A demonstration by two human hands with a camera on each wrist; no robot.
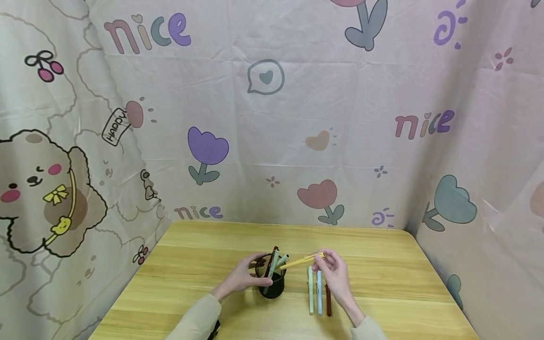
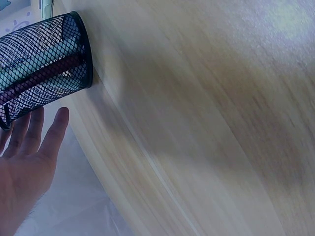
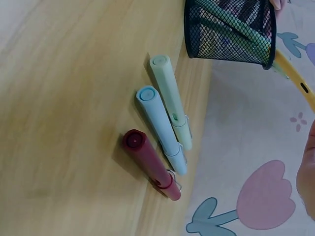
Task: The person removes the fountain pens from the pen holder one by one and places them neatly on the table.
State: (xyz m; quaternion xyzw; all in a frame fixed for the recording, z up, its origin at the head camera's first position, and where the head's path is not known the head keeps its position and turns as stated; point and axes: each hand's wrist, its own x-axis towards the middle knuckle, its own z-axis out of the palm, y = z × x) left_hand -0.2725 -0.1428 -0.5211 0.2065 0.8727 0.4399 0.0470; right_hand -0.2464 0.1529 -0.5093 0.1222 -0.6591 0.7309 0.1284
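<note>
A black mesh pen holder (image 1: 277, 289) stands on the table, with pale green pens (image 1: 274, 264) and a dark red pen (image 1: 269, 267) leaning in it. My left hand (image 1: 243, 275) holds the holder from the left, thumb in front and fingers behind. Between thumb and fingers, my right hand (image 1: 333, 273) pinches a yellow pen (image 1: 299, 261) by one end. The yellow pen slants down leftward, its other end at the holder's rim. Below the right hand lie a pale green pen (image 3: 171, 96), a light blue pen (image 3: 161, 128) and a dark red pen (image 3: 151, 163), side by side.
The wooden table (image 1: 382, 283) has its back edge against a printed cloth (image 1: 272, 141) with flowers and lettering. More cloth hangs at the left and right sides. A small dark object (image 1: 215, 329) shows beside the left sleeve at the front.
</note>
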